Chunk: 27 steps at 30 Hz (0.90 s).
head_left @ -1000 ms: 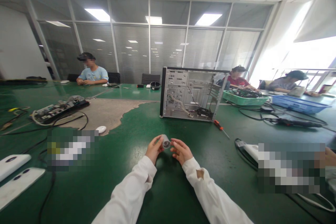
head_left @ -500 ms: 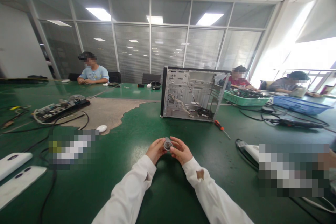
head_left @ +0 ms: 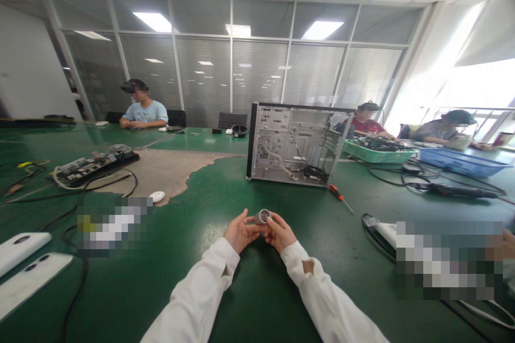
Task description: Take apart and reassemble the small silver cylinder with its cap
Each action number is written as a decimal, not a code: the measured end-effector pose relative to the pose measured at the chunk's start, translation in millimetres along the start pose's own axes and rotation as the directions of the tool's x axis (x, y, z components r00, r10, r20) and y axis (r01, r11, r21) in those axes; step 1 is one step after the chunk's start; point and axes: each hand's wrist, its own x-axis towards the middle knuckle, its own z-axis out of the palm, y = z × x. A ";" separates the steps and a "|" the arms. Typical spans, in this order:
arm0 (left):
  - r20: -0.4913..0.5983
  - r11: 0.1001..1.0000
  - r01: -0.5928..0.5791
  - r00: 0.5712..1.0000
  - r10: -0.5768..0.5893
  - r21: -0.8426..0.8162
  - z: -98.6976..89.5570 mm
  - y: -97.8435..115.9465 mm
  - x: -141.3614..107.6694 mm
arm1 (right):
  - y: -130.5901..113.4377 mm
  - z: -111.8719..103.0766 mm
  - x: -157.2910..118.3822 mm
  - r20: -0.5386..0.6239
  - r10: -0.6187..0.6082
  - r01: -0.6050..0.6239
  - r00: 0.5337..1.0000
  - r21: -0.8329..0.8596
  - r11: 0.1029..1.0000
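My left hand (head_left: 240,234) and my right hand (head_left: 280,232) meet above the green table (head_left: 225,193), both in white sleeves. Between their fingertips they hold a small grey cylindrical part (head_left: 263,216), its round open end tilted up toward me. An open computer case (head_left: 293,143) stands upright on the table beyond my hands. A red-handled screwdriver (head_left: 339,198) lies at the case's near right corner, apart from my hands.
A circuit board with cables (head_left: 93,163) and a small white puck (head_left: 156,196) lie at left; two white devices (head_left: 24,262) sit near left. Green basket (head_left: 376,151) and blue tray (head_left: 458,161) stand at right. Three people sit at the far side.
My hands have drawn closer together around the grey part, and it has turned so its round end faces up and slightly right.
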 end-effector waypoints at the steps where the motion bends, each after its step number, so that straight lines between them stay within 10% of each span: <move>1: 0.016 1.000 0.011 1.000 -0.011 -0.020 0.1 0.3 -0.7 | -0.6 0.3 -0.2 -0.018 0.013 -0.013 1.000 0.012 1.000; 7: 0.114 0.995 0.069 0.992 -0.061 -0.067 2.0 1.3 -3.8 | -4.6 -0.8 0.7 -0.119 0.088 -0.074 0.989 0.116 0.990; 27: -0.082 0.999 -0.023 0.996 0.026 0.033 4.1 -7.2 0.8 | -12.9 -6.2 1.3 -0.104 0.264 -0.242 0.959 0.185 0.952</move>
